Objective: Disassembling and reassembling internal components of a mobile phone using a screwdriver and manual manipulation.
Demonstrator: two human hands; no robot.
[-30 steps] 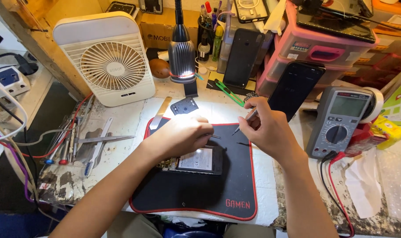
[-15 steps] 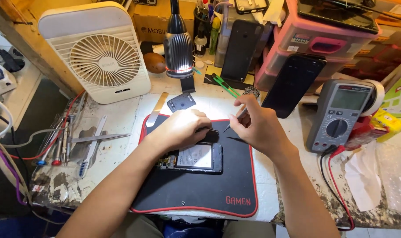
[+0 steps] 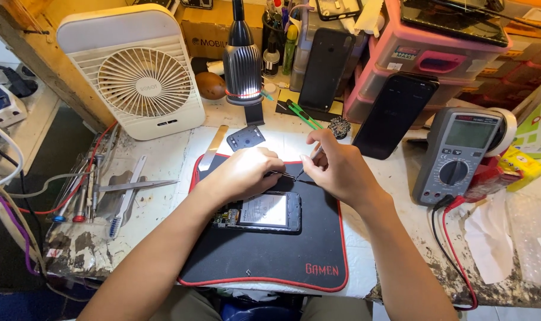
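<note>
An opened phone with its back off lies on a black mat with a red edge. My left hand rests just above the phone's top end and pinches thin metal tweezers. Close beside it to the right, my right hand holds a slim tool with its fingertips near the tweezer tips. Whatever small part sits between the two tips is too small to make out.
A white desk fan stands at the back left, a black lamp behind the mat. A grey multimeter with red lead and a dark phone stand right. Tweezers and screwdrivers lie left. Pink drawers at back.
Both hands have stayed together above the phone's top end; the view has shifted slightly, and the right hand's tool has tilted more upright.
</note>
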